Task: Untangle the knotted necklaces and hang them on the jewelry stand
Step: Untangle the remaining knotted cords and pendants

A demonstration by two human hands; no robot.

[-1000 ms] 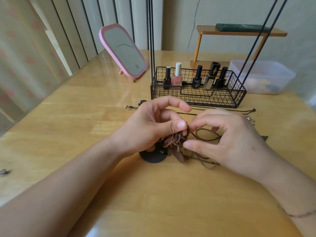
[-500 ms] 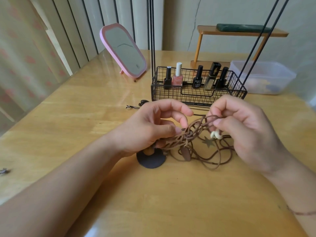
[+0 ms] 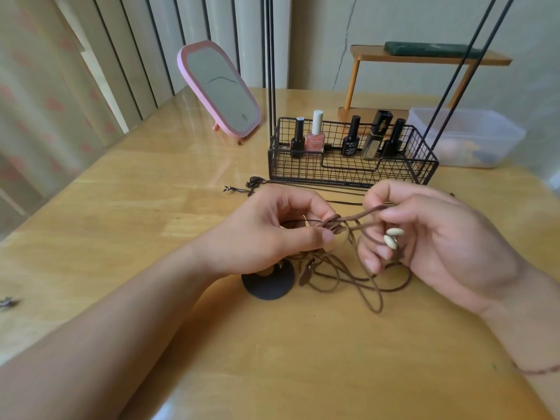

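Observation:
A tangle of brown cord necklaces (image 3: 342, 275) lies and hangs at the table's middle. My left hand (image 3: 272, 234) pinches the knot (image 3: 335, 224) between thumb and fingers. My right hand (image 3: 430, 237) pinches a stretched cord loop (image 3: 368, 212) just right of the knot, raised above the table. Two cream shell beads (image 3: 393, 237) dangle by my right fingers. A dark round pendant (image 3: 268, 283) and a brown leaf-shaped pendant (image 3: 306, 275) rest on the table under my hands. The jewelry stand is a black wire basket (image 3: 351, 171) with tall black rods (image 3: 270, 56), just behind.
Several nail polish bottles (image 3: 316, 134) stand in the basket. A pink mirror (image 3: 219, 89) leans at the back left. A clear plastic box (image 3: 466, 137) and a small wooden shelf (image 3: 424, 57) sit at the back right. Thin dark necklaces (image 3: 251, 186) lie before the basket.
My right hand has lifted and pulled the cord loop out to the right, away from the knot. The shell beads came into view. My left hand stays on the knot.

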